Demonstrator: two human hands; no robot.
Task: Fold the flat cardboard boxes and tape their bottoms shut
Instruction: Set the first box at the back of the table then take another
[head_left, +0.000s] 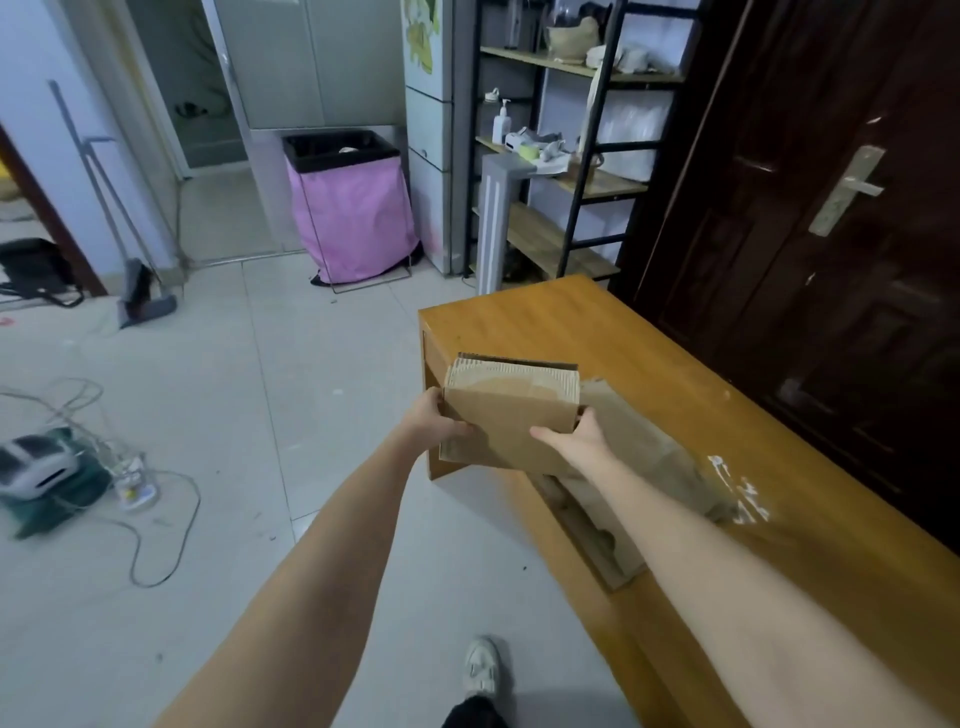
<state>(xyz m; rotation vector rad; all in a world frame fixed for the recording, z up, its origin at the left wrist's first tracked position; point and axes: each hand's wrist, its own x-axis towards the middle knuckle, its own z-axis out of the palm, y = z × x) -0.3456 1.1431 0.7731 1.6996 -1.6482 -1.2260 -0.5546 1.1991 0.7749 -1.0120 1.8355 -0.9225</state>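
A small brown cardboard box (506, 410) is held in the air over the left edge of the wooden table (649, 358). Its top flap of bare corrugated card tilts away from me. My left hand (441, 423) grips the box's left side, with the thumb on the front face. My right hand (574, 439) grips the right side, thumb laid across the front. More flat cardboard (644, 452) lies on the table behind and to the right of the box, partly hidden by my right forearm. A clear roll of tape (740, 493) lies beside the cardboard.
A dark door (831, 208) stands behind the table. A shelf rack (561, 171) and a pink laundry bag (353, 208) are at the back. Cables and a small device (36, 467) lie on the tiled floor at left. My shoe (480, 667) is near the table.
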